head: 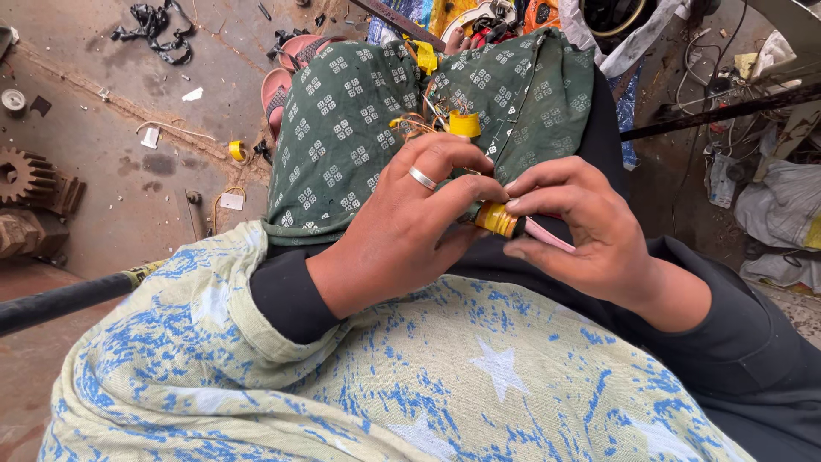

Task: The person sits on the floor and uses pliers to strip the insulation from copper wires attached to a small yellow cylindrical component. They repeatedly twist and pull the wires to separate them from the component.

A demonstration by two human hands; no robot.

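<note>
Floor, far left: rusty gear (24, 175) on stained concrete; small yellow tape roll (237, 151) lies further right.
Lap: green patterned cloth (342, 111) over raised knees; pink sandals (286, 73) just beyond it.
Left hand (402, 231): ringed, fingers curled together, clamped on the dark end of a small yellow-wrapped part (498, 219).
Part location: between both hands, above the lap, close to the green cloth's near edge.
Wires: thin orange and yellow strands (419, 124) with a yellow tape piece (464, 125), just above the left hand.
Right hand (590, 231): fingertips pinched on a pink strip (547, 233) that runs off the part.
Far right: cluttered cables and rags (770, 197).
</note>
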